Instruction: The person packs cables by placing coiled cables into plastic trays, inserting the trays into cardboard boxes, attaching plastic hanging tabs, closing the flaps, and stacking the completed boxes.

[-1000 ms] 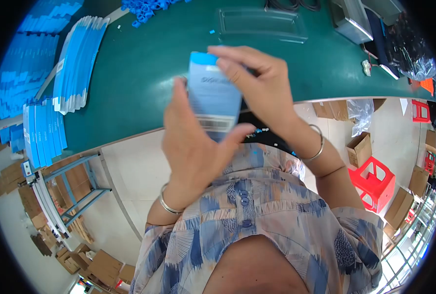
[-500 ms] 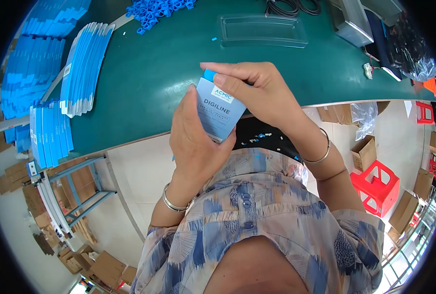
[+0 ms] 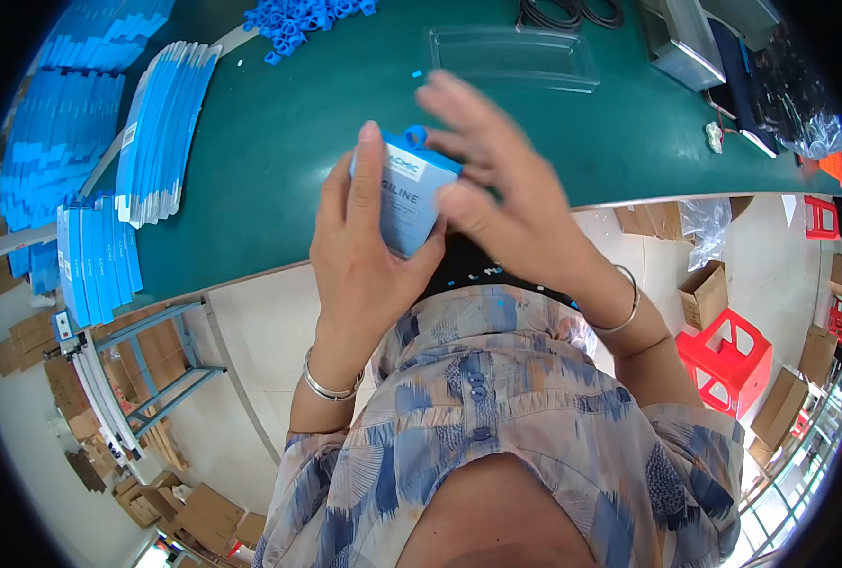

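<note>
A light blue box (image 3: pixel 406 197) with "DIGILINE" lettering and a brighter blue top edge is tilted above the near edge of the green table. My left hand (image 3: pixel 366 227) is wrapped round its left side and lower end. A small blue ring-shaped piece (image 3: pixel 415 136) stands up from the box's top edge. Beside the box's right side is my right hand (image 3: pixel 497 180), slightly blurred, with its fingers spread and the thumb close to the box's right edge. Nothing shows between those fingers.
Stacks of flat blue boxes (image 3: pixel 167 133) stand at the table's left. Loose blue rings (image 3: pixel 293 24) lie at the back, near a clear plastic tray (image 3: pixel 511 59) and black cables (image 3: pixel 558 13). Metal bins (image 3: pixel 677 43) are at the back right. A red stool (image 3: pixel 727 360) stands on the floor.
My right hand has come off the box's top and its fingers have spread, uncovering the blue ring. The box has tilted so its top edge shows, and my left index finger reaches higher along it.
</note>
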The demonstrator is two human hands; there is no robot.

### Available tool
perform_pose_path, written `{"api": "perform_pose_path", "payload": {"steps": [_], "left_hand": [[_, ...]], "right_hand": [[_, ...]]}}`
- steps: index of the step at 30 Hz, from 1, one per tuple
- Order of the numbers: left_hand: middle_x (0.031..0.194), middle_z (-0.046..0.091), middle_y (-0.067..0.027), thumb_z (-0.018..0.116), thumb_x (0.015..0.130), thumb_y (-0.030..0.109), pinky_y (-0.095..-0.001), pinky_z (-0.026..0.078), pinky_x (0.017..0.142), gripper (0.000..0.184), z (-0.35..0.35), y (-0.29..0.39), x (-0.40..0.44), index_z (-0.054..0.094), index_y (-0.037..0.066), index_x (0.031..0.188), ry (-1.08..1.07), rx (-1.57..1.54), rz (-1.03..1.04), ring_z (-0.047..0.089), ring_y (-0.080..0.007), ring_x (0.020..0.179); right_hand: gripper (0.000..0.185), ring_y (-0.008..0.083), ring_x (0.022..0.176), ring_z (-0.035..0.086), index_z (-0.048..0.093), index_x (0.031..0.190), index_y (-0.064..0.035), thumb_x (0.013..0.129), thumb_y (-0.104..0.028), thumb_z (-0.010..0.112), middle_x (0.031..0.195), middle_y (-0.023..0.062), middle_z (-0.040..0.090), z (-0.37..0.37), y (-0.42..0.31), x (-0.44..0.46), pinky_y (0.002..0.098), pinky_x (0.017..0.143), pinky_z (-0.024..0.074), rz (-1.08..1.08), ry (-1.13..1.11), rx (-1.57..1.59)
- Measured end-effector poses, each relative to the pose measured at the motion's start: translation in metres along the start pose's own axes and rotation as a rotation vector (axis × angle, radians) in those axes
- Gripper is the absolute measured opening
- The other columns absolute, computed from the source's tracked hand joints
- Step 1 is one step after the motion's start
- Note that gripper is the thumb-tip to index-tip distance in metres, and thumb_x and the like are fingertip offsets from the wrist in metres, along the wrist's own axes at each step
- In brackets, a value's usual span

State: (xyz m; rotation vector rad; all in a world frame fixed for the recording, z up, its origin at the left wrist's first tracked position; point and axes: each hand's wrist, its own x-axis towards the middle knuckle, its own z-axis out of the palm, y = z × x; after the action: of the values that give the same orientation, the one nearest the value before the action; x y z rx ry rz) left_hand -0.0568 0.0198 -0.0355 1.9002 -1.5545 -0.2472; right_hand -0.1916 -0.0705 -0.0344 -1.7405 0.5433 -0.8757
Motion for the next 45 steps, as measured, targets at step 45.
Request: {"api": "perform_pose_path", "payload": {"steps": [45], "left_hand": [[0.111, 0.059, -0.0143, 0.056, 0.093, 0.036, -0.0258, 0.047, 0.089, 0.045, 0.043, 0.032, 0.113, 0.052, 0.000, 0.121, -0.036, -1.451, -0.095, 0.057, -0.0156, 0.092]], "right_hand": [[0.040, 0.0115, 0.059, 0.058, 0.053, 0.116, -0.0015, 0.078, -0.001, 0.067, 0.074, 0.0040, 0.068, -0.067, 0.003, 0.073, 0.0207, 0.048, 0.0405, -0.322, 0.150, -0.562]]}}
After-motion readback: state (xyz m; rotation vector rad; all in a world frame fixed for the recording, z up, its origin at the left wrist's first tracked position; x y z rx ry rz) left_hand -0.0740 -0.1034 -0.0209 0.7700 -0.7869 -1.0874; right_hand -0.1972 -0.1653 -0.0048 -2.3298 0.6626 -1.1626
